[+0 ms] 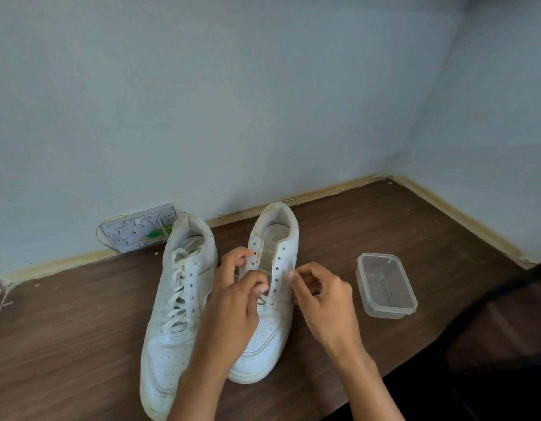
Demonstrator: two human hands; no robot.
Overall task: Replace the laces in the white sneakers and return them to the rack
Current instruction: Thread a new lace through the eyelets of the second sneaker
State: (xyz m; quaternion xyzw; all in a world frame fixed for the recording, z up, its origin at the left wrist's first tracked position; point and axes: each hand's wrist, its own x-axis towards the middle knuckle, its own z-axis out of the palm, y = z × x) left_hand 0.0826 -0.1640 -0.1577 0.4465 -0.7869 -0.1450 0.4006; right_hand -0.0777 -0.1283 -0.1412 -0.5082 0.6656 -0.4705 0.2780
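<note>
Pinching the lace (267, 299), both hands' curled fingers (257, 287) meet over the right sneaker (270, 326).

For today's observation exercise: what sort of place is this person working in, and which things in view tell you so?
Probably a plain room at home, in a corner. Clues: a dark wood-grain surface meeting bare pale blue walls, a wall socket plate low on the wall, and a clear plastic container beside the white sneakers.

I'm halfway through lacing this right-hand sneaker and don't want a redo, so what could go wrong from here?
1. The upper eyelets are still empty; both hands, left hand and right hand, work close together, so a hole could get skipped.
2. The clear plastic container sits near your right hand; a pull might knock it.
</note>
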